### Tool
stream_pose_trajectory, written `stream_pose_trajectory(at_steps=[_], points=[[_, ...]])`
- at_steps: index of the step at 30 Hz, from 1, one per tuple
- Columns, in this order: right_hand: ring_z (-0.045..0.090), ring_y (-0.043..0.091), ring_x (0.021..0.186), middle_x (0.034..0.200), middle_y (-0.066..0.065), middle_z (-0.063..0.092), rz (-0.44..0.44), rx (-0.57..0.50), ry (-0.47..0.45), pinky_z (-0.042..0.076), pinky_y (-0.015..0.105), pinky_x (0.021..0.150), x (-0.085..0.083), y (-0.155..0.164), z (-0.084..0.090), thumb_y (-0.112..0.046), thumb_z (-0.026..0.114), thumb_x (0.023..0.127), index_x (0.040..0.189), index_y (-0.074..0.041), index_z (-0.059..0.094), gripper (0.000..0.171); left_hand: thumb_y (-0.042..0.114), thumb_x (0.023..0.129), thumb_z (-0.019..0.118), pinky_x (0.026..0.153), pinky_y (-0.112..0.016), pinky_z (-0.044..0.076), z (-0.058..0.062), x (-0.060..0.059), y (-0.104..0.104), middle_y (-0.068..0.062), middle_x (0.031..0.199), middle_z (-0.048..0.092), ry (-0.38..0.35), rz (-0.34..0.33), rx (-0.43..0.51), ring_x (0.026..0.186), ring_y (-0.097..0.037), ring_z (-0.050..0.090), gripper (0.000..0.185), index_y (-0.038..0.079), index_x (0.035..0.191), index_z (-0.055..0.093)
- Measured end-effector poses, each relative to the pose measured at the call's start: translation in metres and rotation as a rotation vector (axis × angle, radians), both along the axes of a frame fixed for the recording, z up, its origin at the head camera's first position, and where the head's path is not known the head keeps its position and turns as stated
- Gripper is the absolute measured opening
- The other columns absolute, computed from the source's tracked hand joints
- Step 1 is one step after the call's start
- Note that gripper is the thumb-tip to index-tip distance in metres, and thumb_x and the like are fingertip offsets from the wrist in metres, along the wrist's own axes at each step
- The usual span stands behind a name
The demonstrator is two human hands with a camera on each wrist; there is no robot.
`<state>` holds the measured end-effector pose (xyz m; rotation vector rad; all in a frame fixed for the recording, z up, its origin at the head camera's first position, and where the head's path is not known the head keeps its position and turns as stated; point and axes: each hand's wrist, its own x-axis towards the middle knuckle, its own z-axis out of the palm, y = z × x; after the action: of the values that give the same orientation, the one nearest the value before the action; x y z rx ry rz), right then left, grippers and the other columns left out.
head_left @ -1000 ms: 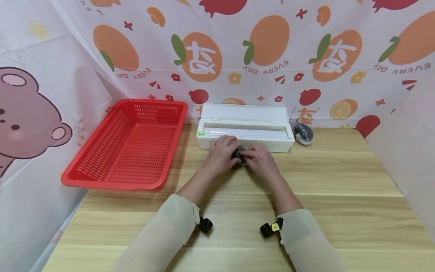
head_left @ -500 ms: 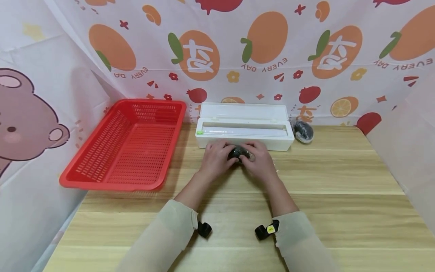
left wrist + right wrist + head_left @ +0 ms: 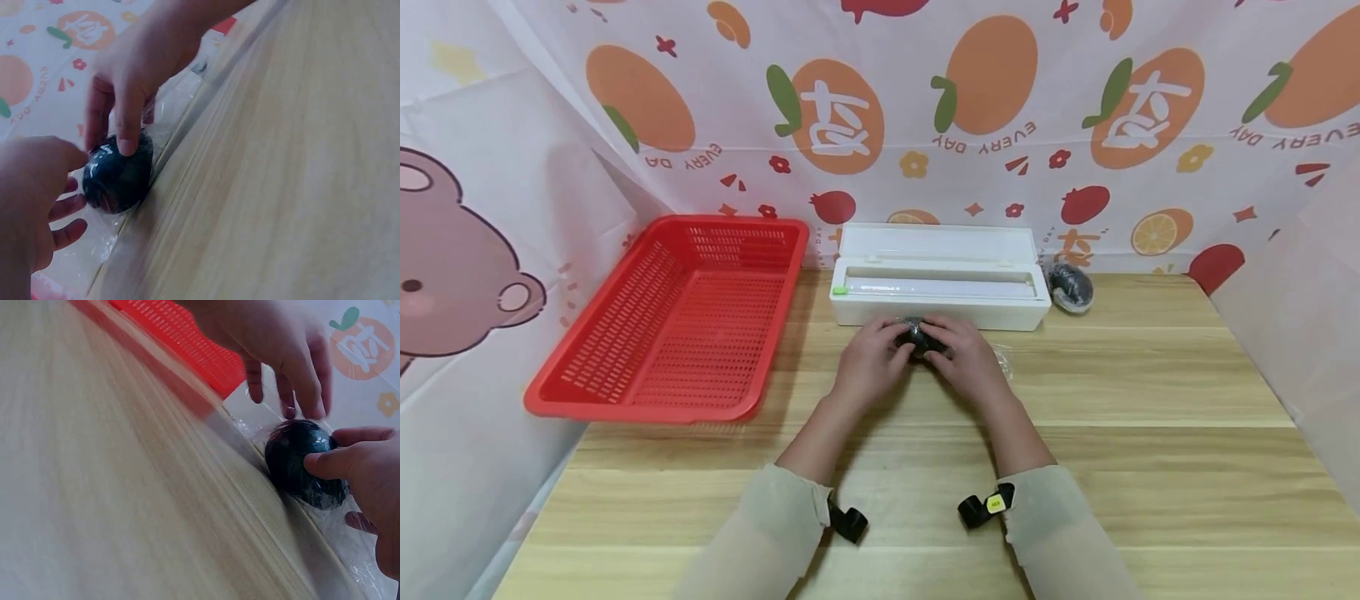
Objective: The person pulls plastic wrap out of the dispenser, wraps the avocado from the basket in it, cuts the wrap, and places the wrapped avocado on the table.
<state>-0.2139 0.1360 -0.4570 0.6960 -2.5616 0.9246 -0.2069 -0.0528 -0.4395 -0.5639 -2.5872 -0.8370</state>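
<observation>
A dark, glossy, rounded object [image 3: 916, 337] with clear plastic film around it lies on the table in front of the white box; its kind cannot be told. My right hand [image 3: 968, 360] holds it, thumb on the near side, as the right wrist view shows. Beside it on the left is my left hand [image 3: 867, 364], its fingers loosely bent and parted, fingertips at the object's edge and the film. Clear film [image 3: 365, 572] spreads out from under the object. In the left wrist view the dark object [image 3: 119, 178] shows wrinkled, shiny film over its surface.
Behind the hands stands a white cling film box [image 3: 940, 313], lid raised, with a film roll [image 3: 940, 288] inside. Right of it sits another film-wrapped dark object [image 3: 1071, 289]. A red plastic basket [image 3: 647, 411] is on the left. A printed cloth [image 3: 737, 100] hangs behind.
Both hands have shifted around the dark object, which has turned and moved slightly left. The right hand's pinching fingertips have spread onto its side. Some film now shows right of the right hand.
</observation>
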Motion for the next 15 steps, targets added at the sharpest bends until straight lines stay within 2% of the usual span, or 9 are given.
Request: stream_pose_trajectory(at_steps=[3, 7, 9, 12, 15], points=[[0.053, 0.025, 0.129, 0.139, 0.003, 0.059, 0.0, -0.001, 0.0, 0.042, 0.04, 0.11, 0.0, 0.001, -0.003, -0.011, 0.076, 0.085, 0.129, -0.011, 0.065, 0.045, 0.014, 0.091, 0.069, 0.079, -0.039, 0.056, 0.0, 0.002, -0.003, -0.006, 0.106, 0.071, -0.028, 0.095, 0.124, 0.093, -0.02, 0.07, 0.02, 0.009, 0.109, 0.073], [0.053, 0.024, 0.129, 0.141, 0.0, 0.058, -0.015, -0.028, -0.023, 0.042, 0.041, 0.11, 0.0, 0.004, -0.004, -0.011, 0.076, 0.085, 0.13, -0.013, 0.065, 0.046, 0.01, 0.09, 0.066, 0.074, -0.041, 0.056, 0.001, -0.003, -0.009, -0.006, 0.097, 0.074, -0.002, 0.176, 0.214, 0.085, -0.022, 0.071, 0.017, 0.009, 0.105, 0.074], [0.054, 0.024, 0.129, 0.141, -0.001, 0.058, -0.017, -0.047, -0.025, 0.042, 0.04, 0.11, -0.001, 0.005, -0.005, -0.01, 0.076, 0.085, 0.129, -0.013, 0.065, 0.046, 0.008, 0.091, 0.065, 0.079, -0.041, 0.055, 0.002, -0.008, -0.011, -0.006, 0.1, 0.074, 0.026, 0.172, 0.214, 0.09, -0.022, 0.069, 0.018, 0.009, 0.106, 0.074], [0.055, 0.024, 0.128, 0.14, -0.001, 0.059, 0.002, -0.068, -0.012, 0.042, 0.04, 0.11, -0.002, 0.006, -0.007, -0.008, 0.077, 0.084, 0.128, -0.012, 0.066, 0.046, 0.006, 0.091, 0.064, 0.089, -0.041, 0.052, 0.0, -0.014, -0.013, -0.007, 0.106, 0.073, 0.058, 0.13, 0.166, 0.101, -0.025, 0.066, 0.019, 0.008, 0.108, 0.074], [0.055, 0.024, 0.127, 0.139, -0.001, 0.059, 0.021, -0.075, 0.001, 0.042, 0.039, 0.109, -0.003, 0.006, -0.008, -0.007, 0.077, 0.083, 0.127, -0.012, 0.067, 0.045, 0.007, 0.094, 0.063, 0.097, -0.044, 0.049, -0.004, -0.019, -0.012, -0.009, 0.112, 0.071, 0.036, 0.064, 0.103, 0.11, -0.027, 0.063, 0.022, 0.006, 0.114, 0.071]])
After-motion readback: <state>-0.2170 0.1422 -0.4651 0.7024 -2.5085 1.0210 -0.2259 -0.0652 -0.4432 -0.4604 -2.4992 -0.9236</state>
